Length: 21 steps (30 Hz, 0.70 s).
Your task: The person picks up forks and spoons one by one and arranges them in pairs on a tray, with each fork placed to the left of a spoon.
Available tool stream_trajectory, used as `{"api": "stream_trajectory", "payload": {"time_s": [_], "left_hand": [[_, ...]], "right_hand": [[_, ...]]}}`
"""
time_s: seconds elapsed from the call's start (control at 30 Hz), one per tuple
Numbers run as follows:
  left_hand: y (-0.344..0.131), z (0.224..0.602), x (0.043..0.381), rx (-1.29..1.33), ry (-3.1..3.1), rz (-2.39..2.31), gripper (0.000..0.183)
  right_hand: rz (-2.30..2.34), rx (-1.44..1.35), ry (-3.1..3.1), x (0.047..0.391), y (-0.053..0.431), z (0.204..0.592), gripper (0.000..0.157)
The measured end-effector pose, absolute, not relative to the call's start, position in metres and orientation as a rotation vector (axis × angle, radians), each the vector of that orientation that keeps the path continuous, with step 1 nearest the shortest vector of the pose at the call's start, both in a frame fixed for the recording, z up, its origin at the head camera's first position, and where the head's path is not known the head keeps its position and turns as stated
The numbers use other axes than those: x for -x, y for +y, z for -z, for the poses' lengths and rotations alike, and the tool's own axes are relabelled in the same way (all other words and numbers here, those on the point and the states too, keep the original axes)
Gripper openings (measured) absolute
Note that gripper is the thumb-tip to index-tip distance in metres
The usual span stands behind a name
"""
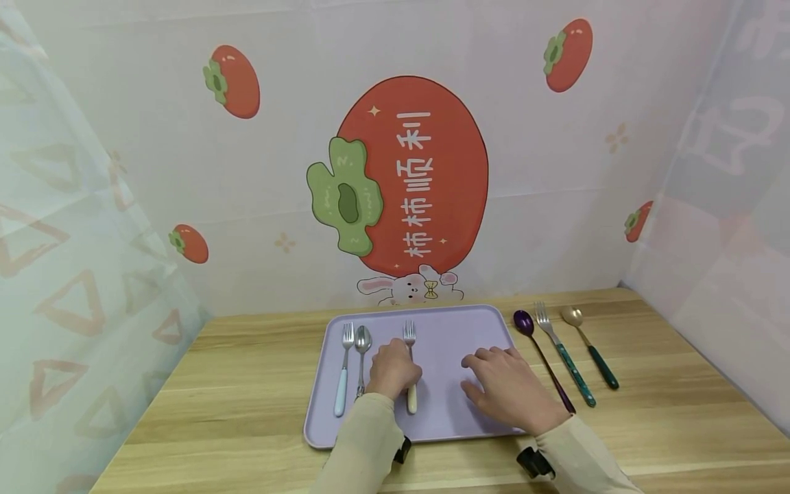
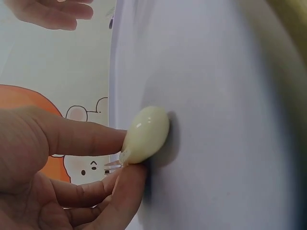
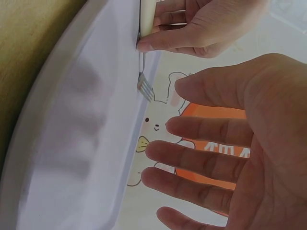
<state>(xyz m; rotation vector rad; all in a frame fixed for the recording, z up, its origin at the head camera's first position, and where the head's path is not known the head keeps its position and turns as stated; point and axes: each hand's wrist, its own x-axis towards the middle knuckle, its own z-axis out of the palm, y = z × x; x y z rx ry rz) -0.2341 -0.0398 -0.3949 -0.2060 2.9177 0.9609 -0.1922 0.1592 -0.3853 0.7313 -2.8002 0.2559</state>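
Observation:
My left hand [image 1: 393, 369] pinches a fork with a cream handle [image 1: 412, 399] between thumb and fingers, low over the lilac tray [image 1: 457, 429]. The fork's tines point to the tray's far side. In the left wrist view the rounded end of the cream handle [image 2: 149, 132] sticks out past the fingertips, close to the tray surface. My right hand [image 1: 509, 387] hovers over the tray's right part, fingers spread and holding nothing. To the left of the held fork lie a silver spoon [image 1: 362, 341] and a fork with a pale blue handle [image 1: 341, 392], both on the tray.
Right of the tray, on the wooden table [image 1: 247, 384], lie a purple spoon [image 1: 523, 322], a fork with a green handle [image 1: 574, 374] and a gold spoon with a dark green handle [image 1: 602, 367]. A printed cloth wall [image 1: 278, 171] stands behind the table.

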Motion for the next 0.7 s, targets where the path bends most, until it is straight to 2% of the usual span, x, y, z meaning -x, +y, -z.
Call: {"api": "stream_trajectory", "payload": {"time_s": [0.7], "left_hand": [[-0.0386,0.3951,0.2333,0.212,2.931,-0.98,0.018]], "right_hand": [[-0.263,-0.74,-2.783,0.1909,0.1588,0.3844,0.024]]}}
